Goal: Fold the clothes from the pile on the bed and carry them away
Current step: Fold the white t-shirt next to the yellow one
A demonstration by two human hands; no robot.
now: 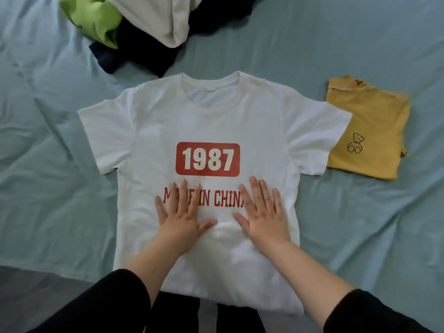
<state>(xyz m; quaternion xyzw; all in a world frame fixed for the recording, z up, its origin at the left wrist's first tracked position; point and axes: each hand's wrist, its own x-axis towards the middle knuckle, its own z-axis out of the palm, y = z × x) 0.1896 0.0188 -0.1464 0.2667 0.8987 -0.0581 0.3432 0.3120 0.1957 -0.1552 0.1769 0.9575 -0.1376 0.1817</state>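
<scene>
A white T-shirt (211, 116) with a red "1987" print lies spread flat, front up, on the bed, collar away from me. My left hand (181, 215) presses flat on its lower front, fingers straight and spread over the red lettering. My right hand (262, 215) lies flat beside it, a little to the right. A folded yellow T-shirt (370, 131) with a bear drawing sits to the right, its left edge under the white shirt's sleeve. The pile (144, 27) of unfolded clothes, green, white and dark, lies at the back left.
The light blue bed sheet (48, 164) is wrinkled all around. The bed's near edge (36, 272) runs at the lower left, with grey floor below it. My black sleeves fill the bottom of the view.
</scene>
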